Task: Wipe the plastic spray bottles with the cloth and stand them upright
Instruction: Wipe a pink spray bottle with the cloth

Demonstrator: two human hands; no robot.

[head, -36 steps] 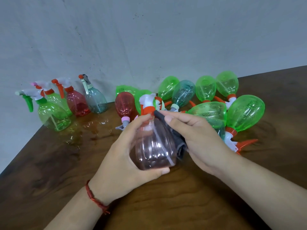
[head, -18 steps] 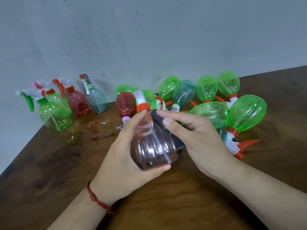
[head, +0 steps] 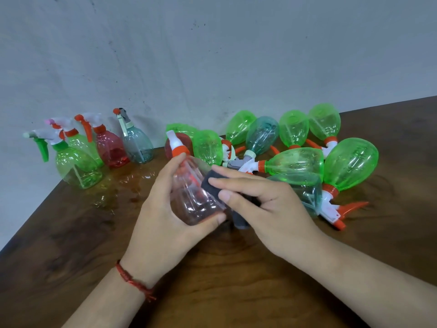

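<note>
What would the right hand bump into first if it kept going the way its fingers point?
The pale pink bottle held in the left hand. The right hand points leftward at it, with only the dark cloth between. They appear to touch.

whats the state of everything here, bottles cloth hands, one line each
pink bottle: tilted, gripped by left hand
dark cloth: pinched in right hand, pressed on the pink bottle
four bottles at left: standing upright
bottles at right: lying on their sides
</note>
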